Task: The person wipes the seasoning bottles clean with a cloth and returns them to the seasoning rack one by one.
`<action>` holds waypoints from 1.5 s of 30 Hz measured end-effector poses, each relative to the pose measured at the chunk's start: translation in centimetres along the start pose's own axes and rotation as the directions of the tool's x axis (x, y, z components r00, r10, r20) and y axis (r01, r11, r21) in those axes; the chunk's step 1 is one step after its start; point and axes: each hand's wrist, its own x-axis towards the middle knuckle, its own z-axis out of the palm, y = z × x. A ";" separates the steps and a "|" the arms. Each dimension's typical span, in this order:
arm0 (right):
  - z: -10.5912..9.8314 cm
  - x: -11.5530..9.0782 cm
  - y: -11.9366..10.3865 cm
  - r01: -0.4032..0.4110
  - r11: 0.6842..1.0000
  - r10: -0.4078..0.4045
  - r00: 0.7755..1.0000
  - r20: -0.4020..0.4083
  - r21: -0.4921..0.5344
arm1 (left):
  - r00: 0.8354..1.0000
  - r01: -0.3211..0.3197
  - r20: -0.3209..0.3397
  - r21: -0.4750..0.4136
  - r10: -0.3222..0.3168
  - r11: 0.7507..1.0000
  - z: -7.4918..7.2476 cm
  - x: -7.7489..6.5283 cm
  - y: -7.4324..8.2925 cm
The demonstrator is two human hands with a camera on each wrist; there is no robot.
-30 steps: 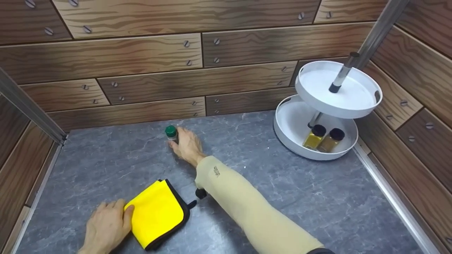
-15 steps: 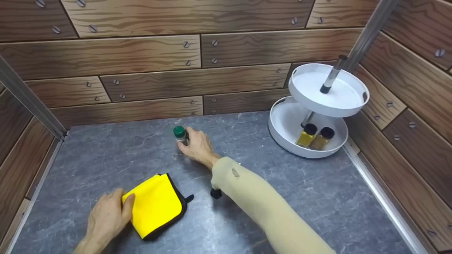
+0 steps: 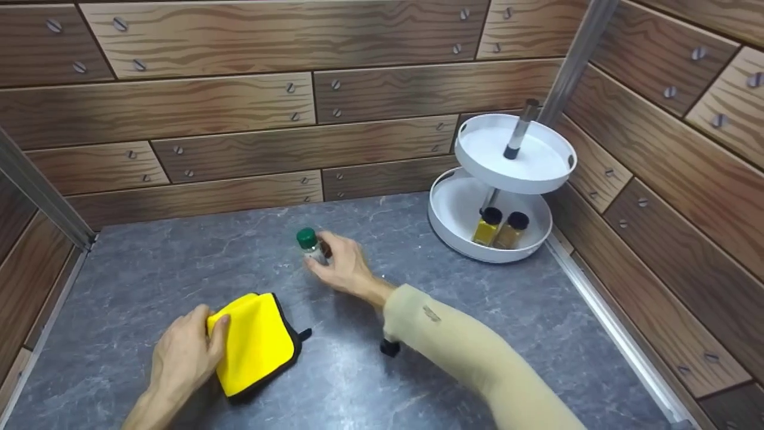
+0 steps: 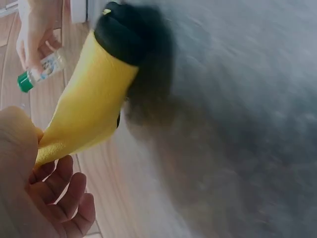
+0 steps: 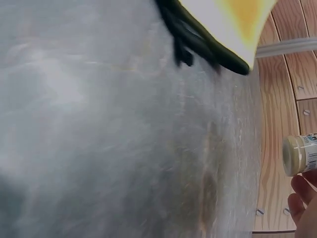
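My right hand (image 3: 343, 263) grips a small clear spice jar (image 3: 314, 253) with a green cap, held above the tabletop toward the back. Its pale base and a barcode label (image 5: 311, 153) show in the right wrist view. With thumb and fingers my left hand (image 3: 184, 352) pinches the left edge of a folded yellow cloth (image 3: 256, 343) edged in black. In the left wrist view the cloth (image 4: 91, 99) hangs out from the grip over its shadow, while the other fingers curl loosely underneath.
A two-tier white round stand (image 3: 444, 230) occupies the back right corner. Two black-capped spice jars, one yellow (image 3: 486, 227) and one brownish (image 3: 511, 232), sit in its lower tray. Plank-patterned walls (image 3: 239, 101) enclose the grey marbled tabletop (image 3: 358, 382).
The right hand has lifted the green-capped jar and brought it rightward, nearer the stand. The left hand keeps its pinch on the cloth, which now bends slightly. The head view has turned right.
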 end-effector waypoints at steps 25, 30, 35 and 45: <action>-4.0 -10.9 0.9 0.320 0.947 -0.316 0.943 0.100 -0.026 | 0.955 -0.217 -0.226 -0.097 0.191 0.971 0.3 2.2 8.1; -3.9 -11.0 0.1 0.328 0.944 -0.321 0.935 0.148 -0.026 | 0.947 -0.237 -0.252 -0.139 0.197 0.961 0.8 2.2 9.9; -3.4 -11.1 -0.1 0.363 0.932 -0.362 0.925 0.114 0.005 | 0.951 -0.241 -0.234 -0.163 0.200 0.957 1.2 2.0 10.9; -3.6 -11.0 -0.1 0.412 0.910 -0.413 0.910 0.027 0.043 | 0.909 -0.377 -0.263 -0.188 0.323 0.907 2.2 1.5 11.9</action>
